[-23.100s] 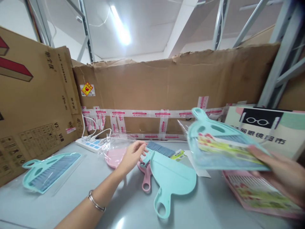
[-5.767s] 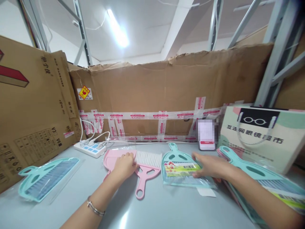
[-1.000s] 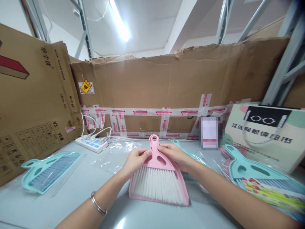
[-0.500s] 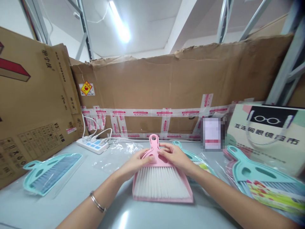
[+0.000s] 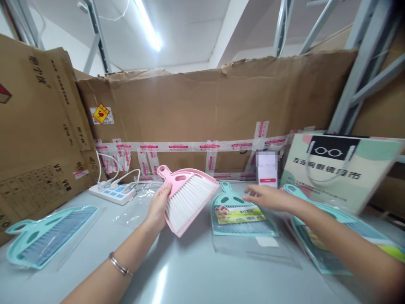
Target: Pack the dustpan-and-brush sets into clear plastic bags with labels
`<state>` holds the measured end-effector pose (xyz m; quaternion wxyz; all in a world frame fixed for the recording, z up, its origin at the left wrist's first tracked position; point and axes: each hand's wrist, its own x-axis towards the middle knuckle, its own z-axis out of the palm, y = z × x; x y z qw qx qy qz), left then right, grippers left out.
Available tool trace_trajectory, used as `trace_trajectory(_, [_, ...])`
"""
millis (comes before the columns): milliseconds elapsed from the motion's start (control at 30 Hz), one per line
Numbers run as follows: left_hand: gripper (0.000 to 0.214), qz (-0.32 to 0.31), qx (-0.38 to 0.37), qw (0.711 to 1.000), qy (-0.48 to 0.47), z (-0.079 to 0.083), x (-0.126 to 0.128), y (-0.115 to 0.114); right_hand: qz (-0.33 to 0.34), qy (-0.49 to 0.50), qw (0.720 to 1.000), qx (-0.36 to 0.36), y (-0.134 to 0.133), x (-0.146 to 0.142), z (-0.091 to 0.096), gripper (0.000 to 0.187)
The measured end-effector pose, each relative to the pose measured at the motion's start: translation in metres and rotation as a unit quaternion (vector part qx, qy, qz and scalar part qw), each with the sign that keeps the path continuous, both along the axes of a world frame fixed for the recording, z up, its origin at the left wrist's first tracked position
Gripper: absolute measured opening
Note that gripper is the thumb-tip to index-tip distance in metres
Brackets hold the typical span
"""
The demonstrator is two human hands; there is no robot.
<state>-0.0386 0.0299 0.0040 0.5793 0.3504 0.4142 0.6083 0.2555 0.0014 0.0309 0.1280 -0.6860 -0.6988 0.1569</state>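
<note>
My left hand (image 5: 158, 207) grips a pink dustpan with a white-bristled brush nested in it (image 5: 186, 198), lifted off the grey table and tilted, handle pointing up and left. My right hand (image 5: 268, 197) hovers with fingers stretched out over the upper right of a teal brush-and-dustpan set (image 5: 240, 213) in a clear bag with a colourful label card. That set lies flat on the table (image 5: 196, 270), just right of the pink set.
Another bagged teal set (image 5: 44, 236) lies at the far left. More bagged sets (image 5: 319, 236) are stacked under my right forearm. A power strip (image 5: 112, 193), loose clear bags (image 5: 133, 207), a printed paper bag (image 5: 338, 169) and cardboard walls (image 5: 202, 109) ring the table.
My right hand let go of the pink set and moved right over the bagged teal set. My left hand lifted and tilted the pink set to the left. The view shifted right.
</note>
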Motion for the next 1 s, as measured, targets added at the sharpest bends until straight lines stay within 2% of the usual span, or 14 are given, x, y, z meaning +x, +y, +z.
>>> trace_trajectory(67, [0.027,0.02,-0.002,1.0,-0.02,0.001,0.002,0.0,-0.006,-0.008,1.0,-0.019,-0.014,0.0,-0.012,0.048])
trace_trajectory(167, [0.027,0.018,0.0,1.0,-0.024,0.001,0.006,-0.004,0.038,0.041,0.998,-0.032,-0.027,-0.015,-0.024,0.059])
trace_trajectory(300, [0.027,0.008,0.002,1.0,-0.012,0.003,0.009,-0.008,0.105,0.086,0.99,-0.041,-0.022,-0.025,-0.02,0.046])
trace_trajectory(367, [0.029,0.01,0.006,1.0,-0.001,0.005,0.009,-0.009,0.081,0.079,0.994,0.009,-0.015,-0.016,-0.018,0.041])
trace_trajectory(433, [0.031,0.01,0.012,1.0,0.003,0.006,0.008,-0.009,0.011,0.021,0.999,0.041,-0.008,-0.001,-0.021,0.045])
trace_trajectory(533, [0.032,0.004,0.016,1.0,0.004,0.006,0.009,-0.009,-0.048,-0.019,0.998,-0.025,-0.002,0.017,-0.034,0.055])
trace_trajectory(600, [0.034,-0.002,0.017,1.0,0.008,0.005,0.009,-0.009,-0.048,0.026,0.998,-0.036,0.001,0.021,-0.04,0.046])
trace_trajectory(667, [0.035,0.001,0.018,1.0,0.013,0.004,0.009,-0.009,-0.056,0.106,0.993,0.001,0.003,0.015,-0.039,0.034])
trace_trajectory(767, [0.035,0.015,0.022,1.0,0.012,0.006,0.009,-0.009,-0.086,0.256,0.962,0.032,0.005,-0.005,-0.027,0.028])
trace_trajectory(867, [0.033,0.029,0.027,0.999,0.003,0.01,0.008,-0.009,-0.069,0.384,0.92,-0.03,0.005,-0.027,-0.015,0.03])
trace_trajectory(933, [0.032,0.035,0.03,0.999,0.0,0.012,0.007,-0.01,-0.041,0.426,0.902,-0.065,0.005,-0.033,-0.013,0.026])
trace_trajectory(1000, [0.033,0.035,0.034,0.999,0.003,0.013,0.006,-0.01,-0.02,0.394,0.916,-0.071,0.004,-0.03,-0.015,0.02])
